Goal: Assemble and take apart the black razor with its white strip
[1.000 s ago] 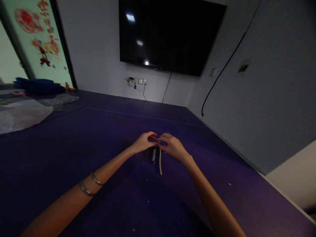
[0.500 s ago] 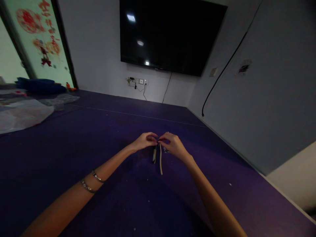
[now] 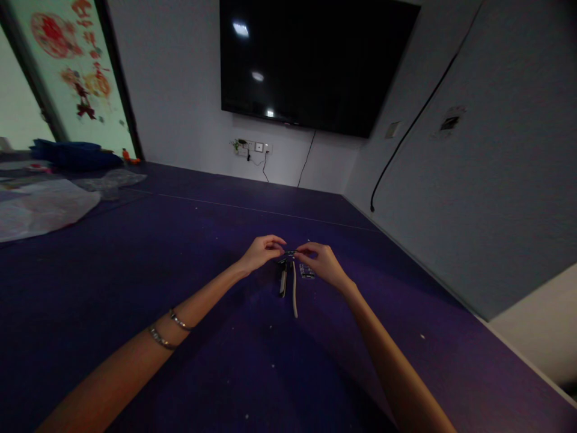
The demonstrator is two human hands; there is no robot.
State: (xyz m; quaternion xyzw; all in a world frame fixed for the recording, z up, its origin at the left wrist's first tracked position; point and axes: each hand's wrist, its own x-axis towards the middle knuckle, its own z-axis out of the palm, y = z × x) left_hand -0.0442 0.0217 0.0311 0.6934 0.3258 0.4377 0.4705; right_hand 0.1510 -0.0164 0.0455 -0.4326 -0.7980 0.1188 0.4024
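My left hand [image 3: 261,252] and my right hand [image 3: 322,263] face each other just above the purple surface. Between their fingertips runs a small dark strip [image 3: 290,252] with light marks, pinched at both ends; its kind is too small to make out. Below the fingers lies a slim dark piece with a pale face [image 3: 283,281]. Beside it, a whitish, slightly curved strip or cord [image 3: 294,291] points toward me. Under my right hand's fingers a small flat piece with a black-and-silver pattern [image 3: 307,271] rests on the surface.
The purple floor-like surface [image 3: 202,349] spreads all around. At left are a translucent plastic sheet [image 3: 49,207] and a dark blue cloth-like bundle [image 3: 74,155]. A television [image 3: 311,66] hangs on the back wall above sockets [image 3: 258,147]. A black cable [image 3: 406,135] hangs at right.
My fingertips have drawn slightly apart and risen a little, so the dark strip between them shows. More of the patterned piece is visible beside my right hand.
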